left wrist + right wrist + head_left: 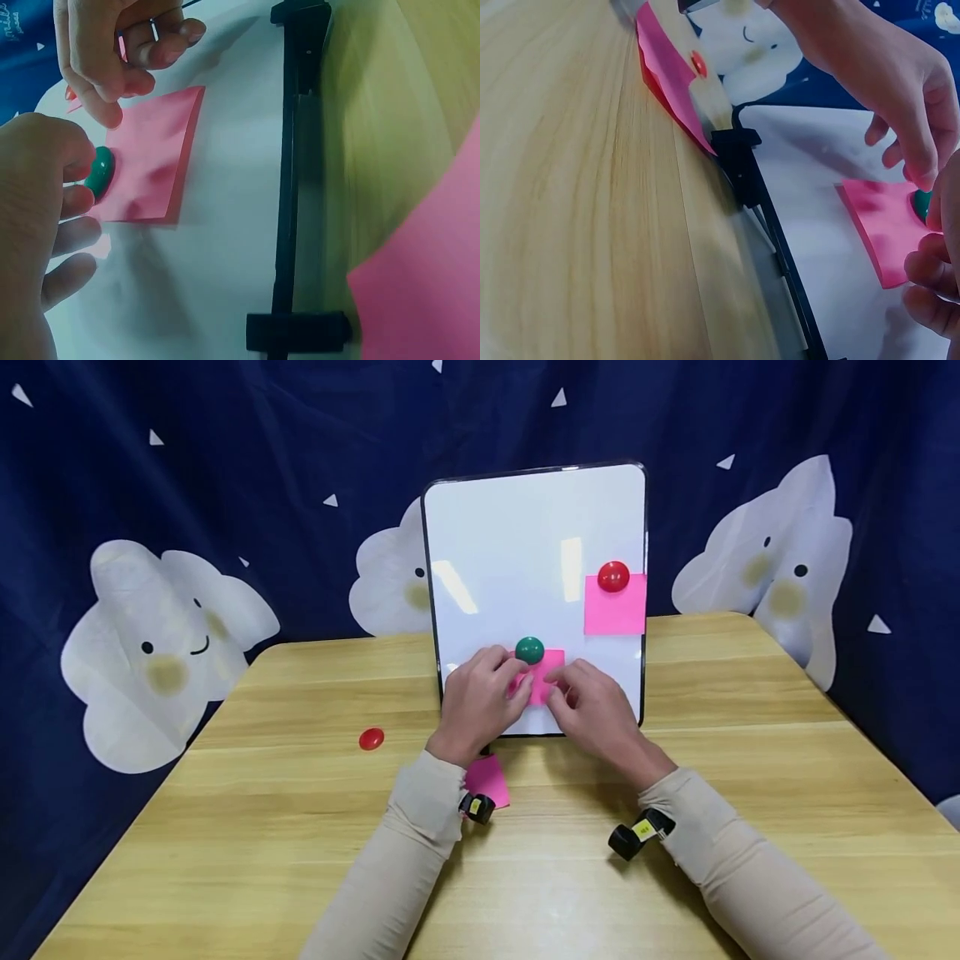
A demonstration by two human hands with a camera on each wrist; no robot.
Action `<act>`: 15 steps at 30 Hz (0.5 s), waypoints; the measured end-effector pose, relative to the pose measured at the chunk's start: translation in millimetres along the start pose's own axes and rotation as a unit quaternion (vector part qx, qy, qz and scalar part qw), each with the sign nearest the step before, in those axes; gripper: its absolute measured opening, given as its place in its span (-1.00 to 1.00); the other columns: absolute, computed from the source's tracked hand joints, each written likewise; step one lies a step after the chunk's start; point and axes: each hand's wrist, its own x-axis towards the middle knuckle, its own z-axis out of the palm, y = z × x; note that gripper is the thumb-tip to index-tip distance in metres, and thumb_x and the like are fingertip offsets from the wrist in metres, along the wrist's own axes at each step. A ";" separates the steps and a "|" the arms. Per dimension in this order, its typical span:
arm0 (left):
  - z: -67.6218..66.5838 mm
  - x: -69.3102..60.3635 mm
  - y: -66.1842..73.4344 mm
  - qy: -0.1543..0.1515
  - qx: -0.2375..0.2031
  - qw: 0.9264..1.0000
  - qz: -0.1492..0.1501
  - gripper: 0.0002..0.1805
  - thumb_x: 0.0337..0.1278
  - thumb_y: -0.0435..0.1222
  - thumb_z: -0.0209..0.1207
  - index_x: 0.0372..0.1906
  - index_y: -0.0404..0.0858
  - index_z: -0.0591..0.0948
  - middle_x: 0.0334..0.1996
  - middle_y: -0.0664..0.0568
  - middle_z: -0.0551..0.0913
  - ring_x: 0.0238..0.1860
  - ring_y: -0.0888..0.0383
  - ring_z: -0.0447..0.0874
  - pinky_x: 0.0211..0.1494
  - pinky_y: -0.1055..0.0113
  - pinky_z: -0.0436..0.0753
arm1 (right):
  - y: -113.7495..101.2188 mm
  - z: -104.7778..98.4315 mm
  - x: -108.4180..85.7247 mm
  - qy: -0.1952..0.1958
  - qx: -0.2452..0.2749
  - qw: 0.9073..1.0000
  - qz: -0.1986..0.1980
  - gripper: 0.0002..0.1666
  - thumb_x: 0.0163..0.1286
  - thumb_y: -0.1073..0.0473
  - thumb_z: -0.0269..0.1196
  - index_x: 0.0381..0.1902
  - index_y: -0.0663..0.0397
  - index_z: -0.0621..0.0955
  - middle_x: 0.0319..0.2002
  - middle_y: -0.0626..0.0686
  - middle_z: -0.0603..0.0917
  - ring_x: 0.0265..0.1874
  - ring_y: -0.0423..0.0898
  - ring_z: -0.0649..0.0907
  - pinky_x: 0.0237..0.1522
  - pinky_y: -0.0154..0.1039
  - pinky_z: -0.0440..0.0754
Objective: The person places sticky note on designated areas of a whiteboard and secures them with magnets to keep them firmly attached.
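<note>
A pink sticky note [542, 687] lies against the low middle of a white board [502, 543], with a round green magnet [529, 650] on its top edge. At the note's left side is my left hand [478, 697], fingers bent loosely beside the magnet; whether a fingertip touches it is unclear. My right hand [598, 703] hovers by the note's right edge, fingers loosely curled, with no object seen in its grasp. In the left wrist view the note's lower edge [180, 161] lifts a little off the board.
A red magnet [613, 577] holds another pink note [617, 614] at the board's right edge. Another red magnet [371, 739] lies on the wooden table [262, 827] to the left. More pink paper [489, 781] sits by the left wrist. Black clips [296, 332] stand along the board's bottom.
</note>
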 end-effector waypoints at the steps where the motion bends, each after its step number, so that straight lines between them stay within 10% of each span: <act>1: -0.5 -1.5 -0.9 -0.002 0.000 1.000 0.001 -0.81 0.26 -0.17 0.23 -0.25 -0.17 0.78 -0.44 0.10 0.53 -0.46 0.24 0.44 -0.48 0.45 0.49 | -0.3 0.8 0.0 -0.002 0.000 1.000 -0.003 -0.81 0.36 0.26 0.22 -0.13 0.16 0.70 -0.41 -0.03 0.56 -0.48 -0.14 0.50 -0.43 -0.24 0.51; 15: -13.4 -26.2 -15.0 -0.043 -0.016 0.999 0.001 -0.79 0.28 -0.18 0.17 -0.32 -0.14 0.78 -0.41 0.12 0.62 -0.41 0.22 0.57 -0.42 0.37 0.57 | -6.0 7.9 -1.5 -0.029 0.019 0.999 -0.034 -0.87 0.30 0.34 0.26 -0.22 0.15 0.70 -0.44 -0.03 0.58 -0.48 -0.15 0.51 -0.43 -0.24 0.51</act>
